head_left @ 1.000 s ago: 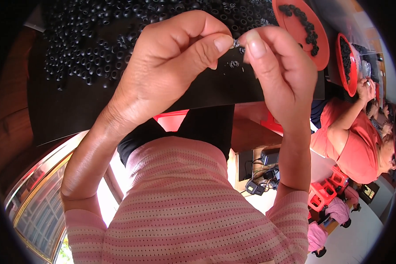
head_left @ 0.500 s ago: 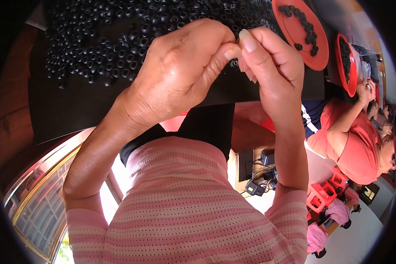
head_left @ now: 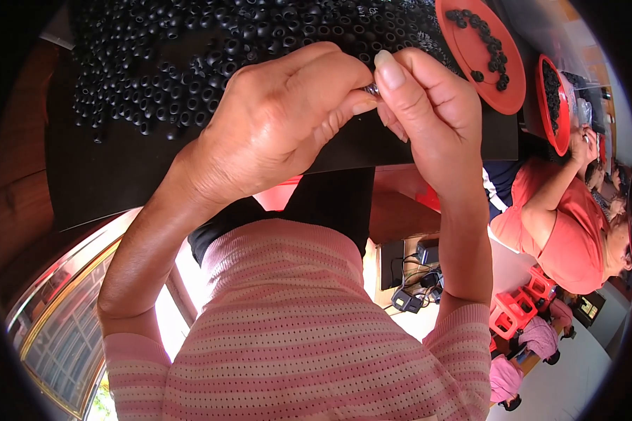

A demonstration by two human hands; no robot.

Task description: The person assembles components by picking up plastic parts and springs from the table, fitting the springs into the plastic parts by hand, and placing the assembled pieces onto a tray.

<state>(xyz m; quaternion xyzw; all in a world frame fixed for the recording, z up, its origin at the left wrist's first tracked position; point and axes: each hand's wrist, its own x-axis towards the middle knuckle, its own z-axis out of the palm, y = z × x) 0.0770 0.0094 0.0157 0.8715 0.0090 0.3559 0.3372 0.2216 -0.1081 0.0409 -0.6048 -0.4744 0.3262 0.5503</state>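
Observation:
My left hand and my right hand meet above the near part of a dark table, fingertips almost together. Between them shows a small silvery piece, too small to name. The left thumb and index finger pinch one end, and its other end runs in at the right thumb and fingers, which are closed too. Just beyond my hands lie a great many small black rings, spread over the table. Part of the rings is hidden behind my knuckles.
A red-orange plate holding several black pieces sits at the far right. Past it stands a red bowl filled with dark pieces. At the right a co-worker in a coral shirt sits. The table's near edge runs below my hands.
The fingertips have parted slightly, and the silvery piece now shows between them. My left hand has shifted a little down and left; the right thumb has moved slightly left.

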